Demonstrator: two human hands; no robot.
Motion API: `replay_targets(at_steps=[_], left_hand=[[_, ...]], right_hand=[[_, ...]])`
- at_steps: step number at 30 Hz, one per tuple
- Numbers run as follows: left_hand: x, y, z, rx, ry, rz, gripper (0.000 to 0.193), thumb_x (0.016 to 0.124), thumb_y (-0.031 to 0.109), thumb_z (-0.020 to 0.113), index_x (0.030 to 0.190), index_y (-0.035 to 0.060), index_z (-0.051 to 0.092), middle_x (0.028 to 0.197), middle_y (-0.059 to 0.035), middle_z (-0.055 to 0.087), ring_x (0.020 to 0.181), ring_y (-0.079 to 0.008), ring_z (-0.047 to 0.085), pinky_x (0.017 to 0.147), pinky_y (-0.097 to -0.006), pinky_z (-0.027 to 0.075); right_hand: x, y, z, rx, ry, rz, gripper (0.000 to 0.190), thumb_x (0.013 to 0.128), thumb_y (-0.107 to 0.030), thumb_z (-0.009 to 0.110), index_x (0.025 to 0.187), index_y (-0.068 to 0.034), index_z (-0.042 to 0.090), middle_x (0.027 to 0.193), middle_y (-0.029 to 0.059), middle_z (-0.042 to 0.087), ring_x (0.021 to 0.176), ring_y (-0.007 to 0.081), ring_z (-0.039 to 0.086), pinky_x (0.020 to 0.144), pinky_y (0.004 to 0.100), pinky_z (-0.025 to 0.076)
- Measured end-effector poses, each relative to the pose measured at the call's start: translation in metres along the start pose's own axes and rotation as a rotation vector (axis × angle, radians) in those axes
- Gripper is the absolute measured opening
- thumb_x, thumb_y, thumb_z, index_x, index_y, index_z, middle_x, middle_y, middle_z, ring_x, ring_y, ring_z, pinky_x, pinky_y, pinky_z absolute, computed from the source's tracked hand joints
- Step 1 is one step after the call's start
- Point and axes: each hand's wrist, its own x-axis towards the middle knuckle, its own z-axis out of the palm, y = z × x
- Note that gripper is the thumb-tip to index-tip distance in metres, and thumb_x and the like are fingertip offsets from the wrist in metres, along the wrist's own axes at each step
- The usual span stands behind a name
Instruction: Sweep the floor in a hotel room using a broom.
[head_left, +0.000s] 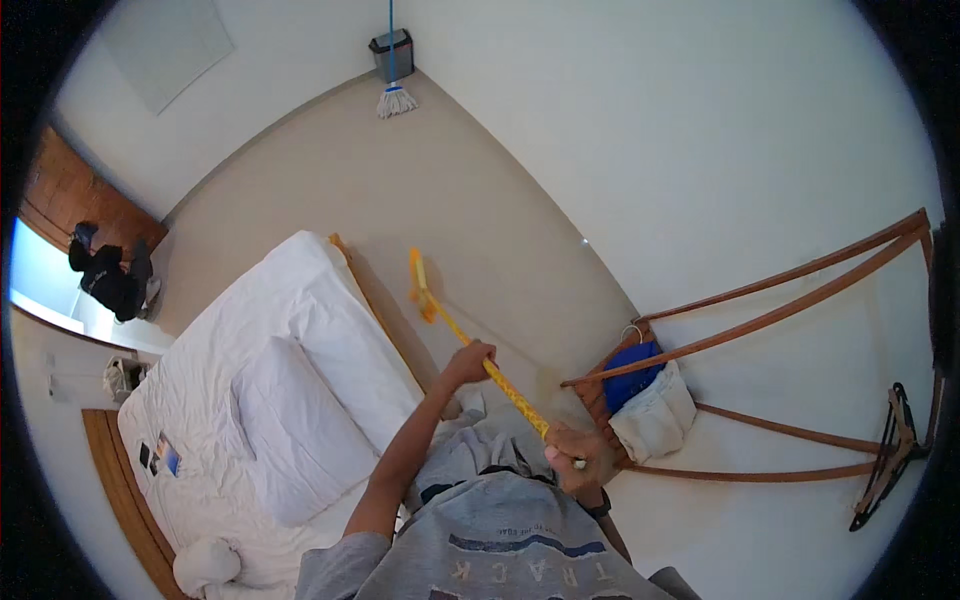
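A broom with a yellow patterned handle slants across the view in front of me. My left hand is wrapped around the middle of the handle. Near its top end, close to my waist, my right hand grips it too, and the tip pokes out past the fingers. The orange-yellow broom head is low over the tiled floor, just off the bed's side; whether its bristles touch the floor I cannot tell.
Left of me is a bed with white bedding and a white pillow. A wooden rack on my right holds blue cloth and white cloth. A mop and a bin occupy the far corner. Someone in dark clothes is by the doorway.
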Motion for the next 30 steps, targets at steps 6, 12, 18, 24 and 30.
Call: replay_targets(at_steps=[6, 12, 18, 24, 30], left_hand=[[-0.003, 0.051, -0.03, -0.052, 0.131, 0.041, 0.023, 0.072, 0.025, 0.072, 0.075, 0.0089, 0.056, 0.075, -0.0096, 0.061, 0.079, -0.0312, 0.059, 0.063, -0.0429, 0.048], [-0.023, 0.08, 0.002, -0.428, 0.018, 0.093, 0.022, 0.079, 0.019, 0.071, 0.07, 0.0069, 0.056, 0.073, -0.0077, 0.06, 0.058, -0.0198, 0.053, 0.054, -0.0357, 0.039], [-0.084, 0.113, -0.039, -0.874, -0.387, 0.423, 0.025, 0.087, 0.028, 0.064, 0.1, 0.0067, 0.064, 0.097, -0.0072, 0.065, 0.093, -0.0184, 0.062, 0.081, -0.0319, 0.047], [-0.067, 0.126, -0.064, -0.626, -0.539, 0.181, 0.024, 0.087, 0.024, 0.062, 0.101, 0.0049, 0.06, 0.097, -0.0058, 0.062, 0.095, -0.0163, 0.058, 0.084, -0.0328, 0.045], [-0.037, 0.005, -0.003, -0.376, -0.402, 0.19, 0.022, 0.073, 0.02, 0.074, 0.079, 0.0073, 0.057, 0.073, -0.0094, 0.061, 0.078, -0.0243, 0.062, 0.066, -0.0409, 0.045]], right_hand=[[0.022, -0.044, -0.013, 0.104, 0.216, -0.13, 0.029, 0.08, -0.006, 0.064, 0.057, 0.0, 0.048, 0.055, 0.0068, 0.049, 0.051, 0.0197, 0.049, 0.055, 0.0359, 0.042], [0.068, -0.088, 0.029, 0.022, -0.585, -0.24, 0.033, 0.086, -0.02, 0.063, 0.057, -0.004, 0.058, 0.052, 0.0082, 0.053, 0.045, 0.0243, 0.048, 0.047, 0.035, 0.038], [0.069, -0.071, 0.13, 0.026, -0.546, -0.006, 0.025, 0.085, -0.021, 0.065, 0.071, 0.0, 0.067, 0.067, 0.0166, 0.065, 0.057, 0.0273, 0.062, 0.054, 0.0361, 0.046], [0.102, -0.067, 0.078, 0.04, -0.306, -0.194, 0.04, 0.09, -0.024, 0.058, 0.057, -0.003, 0.048, 0.052, 0.0065, 0.048, 0.048, 0.0211, 0.05, 0.049, 0.0315, 0.039], [0.07, -0.029, 0.045, 0.245, -0.161, -0.276, 0.042, 0.089, -0.022, 0.052, 0.054, -0.004, 0.039, 0.049, 0.0042, 0.044, 0.043, 0.015, 0.044, 0.043, 0.029, 0.031]])
